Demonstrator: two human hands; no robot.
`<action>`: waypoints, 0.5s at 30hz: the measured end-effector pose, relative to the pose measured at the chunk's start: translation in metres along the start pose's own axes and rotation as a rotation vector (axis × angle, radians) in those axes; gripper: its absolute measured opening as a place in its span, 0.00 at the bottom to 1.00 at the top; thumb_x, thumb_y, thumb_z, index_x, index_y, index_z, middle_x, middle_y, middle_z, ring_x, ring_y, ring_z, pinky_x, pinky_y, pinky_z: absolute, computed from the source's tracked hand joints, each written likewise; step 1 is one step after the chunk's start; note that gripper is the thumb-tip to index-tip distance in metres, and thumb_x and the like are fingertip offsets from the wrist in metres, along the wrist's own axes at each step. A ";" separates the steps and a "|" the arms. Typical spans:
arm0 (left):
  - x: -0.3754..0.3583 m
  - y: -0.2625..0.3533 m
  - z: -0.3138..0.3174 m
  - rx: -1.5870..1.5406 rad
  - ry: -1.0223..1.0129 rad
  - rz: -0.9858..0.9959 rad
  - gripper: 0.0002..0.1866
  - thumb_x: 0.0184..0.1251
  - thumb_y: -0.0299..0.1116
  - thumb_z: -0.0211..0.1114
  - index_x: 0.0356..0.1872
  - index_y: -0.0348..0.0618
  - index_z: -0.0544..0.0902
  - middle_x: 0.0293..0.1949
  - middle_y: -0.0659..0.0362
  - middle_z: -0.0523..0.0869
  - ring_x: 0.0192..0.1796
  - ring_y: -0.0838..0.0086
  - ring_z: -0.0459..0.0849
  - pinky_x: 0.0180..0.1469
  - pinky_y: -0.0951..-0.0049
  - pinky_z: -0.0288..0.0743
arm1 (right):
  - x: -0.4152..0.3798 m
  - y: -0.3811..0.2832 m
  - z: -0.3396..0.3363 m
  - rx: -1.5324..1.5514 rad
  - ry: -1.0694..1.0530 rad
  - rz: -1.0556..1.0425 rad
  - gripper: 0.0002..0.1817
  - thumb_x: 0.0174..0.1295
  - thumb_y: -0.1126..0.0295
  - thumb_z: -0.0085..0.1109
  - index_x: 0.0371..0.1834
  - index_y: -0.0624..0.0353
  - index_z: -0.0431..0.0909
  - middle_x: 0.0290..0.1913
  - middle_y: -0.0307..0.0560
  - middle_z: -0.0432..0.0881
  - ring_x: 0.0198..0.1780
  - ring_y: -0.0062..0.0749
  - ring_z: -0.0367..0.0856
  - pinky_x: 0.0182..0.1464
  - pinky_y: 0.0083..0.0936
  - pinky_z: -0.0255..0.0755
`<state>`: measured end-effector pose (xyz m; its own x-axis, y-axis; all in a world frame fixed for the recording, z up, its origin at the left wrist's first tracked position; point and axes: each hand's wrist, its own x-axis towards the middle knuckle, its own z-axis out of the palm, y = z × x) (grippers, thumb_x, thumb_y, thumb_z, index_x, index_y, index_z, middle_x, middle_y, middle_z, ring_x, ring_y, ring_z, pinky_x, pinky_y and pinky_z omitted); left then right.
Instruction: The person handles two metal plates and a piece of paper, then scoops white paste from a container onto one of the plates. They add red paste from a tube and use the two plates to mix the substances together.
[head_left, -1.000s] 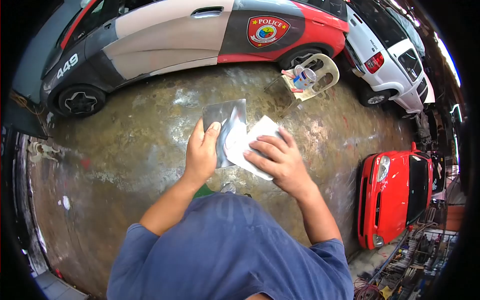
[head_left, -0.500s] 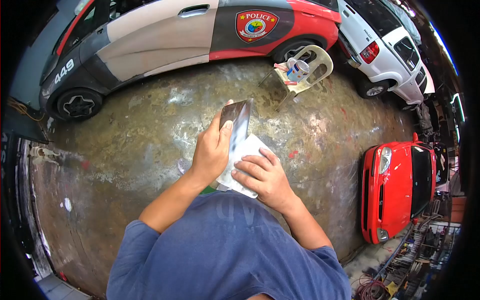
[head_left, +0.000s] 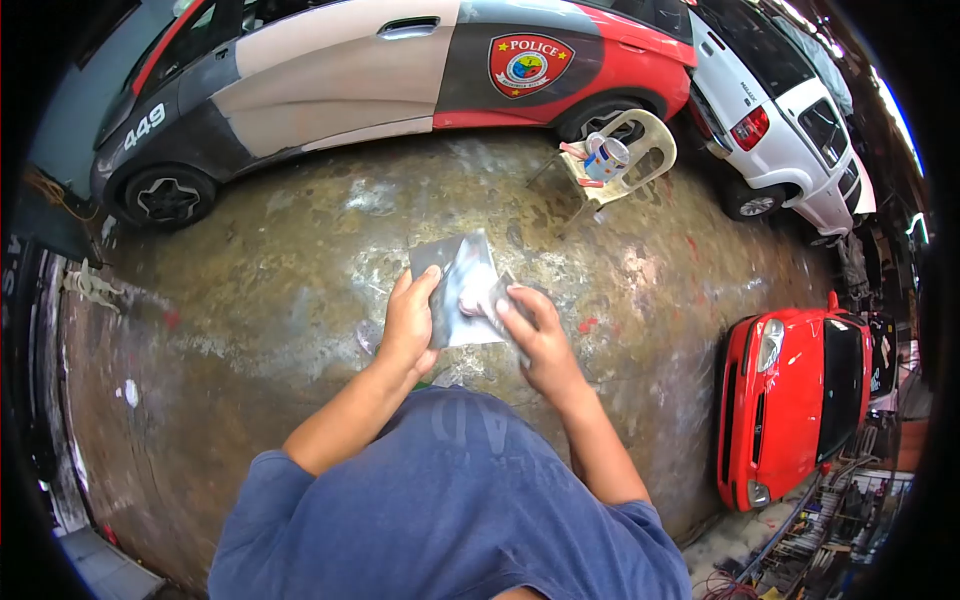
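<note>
My left hand [head_left: 405, 322] grips a flat, shiny grey plate [head_left: 432, 262] by its left edge, thumb on top. On the plate's face sits a small pale pinkish dab of paste [head_left: 472, 300], partly smeared by motion. Closed around a thin, dark-edged flat spreader [head_left: 499, 300] is my right hand [head_left: 548, 352], at the right side of the plate. The spreader is seen nearly edge-on, and its left side overlaps the plate near the paste. Both hands are held in front of my blue shirt, above the stained floor.
A cream plastic chair [head_left: 652, 140] ahead holds a paint can [head_left: 606, 160] and red-handled tools. Behind it stands a red, grey and beige police car [head_left: 340, 80]. A white pickup [head_left: 770, 100] is at the back right, a red car [head_left: 790, 400] at right, with clutter below it.
My right hand has drawn right and turned the spreader from lying broad over the plate to nearly edge-on. The plate has tilted to face me, baring the pinkish paste.
</note>
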<state>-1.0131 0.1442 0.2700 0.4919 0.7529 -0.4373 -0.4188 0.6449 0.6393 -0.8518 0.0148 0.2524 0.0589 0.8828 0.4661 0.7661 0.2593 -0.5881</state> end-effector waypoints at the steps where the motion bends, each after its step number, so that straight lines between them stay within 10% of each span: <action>1: -0.001 -0.001 -0.006 -0.016 0.021 -0.030 0.09 0.79 0.32 0.53 0.53 0.41 0.76 0.45 0.56 0.85 0.42 0.70 0.88 0.46 0.67 0.84 | -0.003 0.021 -0.003 -0.107 -0.051 -0.003 0.29 0.53 0.78 0.63 0.61 0.44 0.80 0.62 0.53 0.75 0.63 0.54 0.76 0.68 0.48 0.69; 15: -0.006 0.026 -0.006 0.500 -0.102 0.418 0.17 0.82 0.33 0.52 0.61 0.31 0.73 0.51 0.56 0.84 0.54 0.77 0.81 0.57 0.74 0.76 | 0.057 -0.031 -0.045 -0.349 -0.169 -0.253 0.17 0.56 0.70 0.64 0.50 0.42 0.85 0.53 0.36 0.84 0.59 0.34 0.81 0.69 0.49 0.65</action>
<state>-1.0312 0.1577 0.2856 0.4453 0.8944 -0.0419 -0.1972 0.1436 0.9698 -0.8437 0.0394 0.3266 -0.2407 0.8678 0.4348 0.9143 0.3531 -0.1985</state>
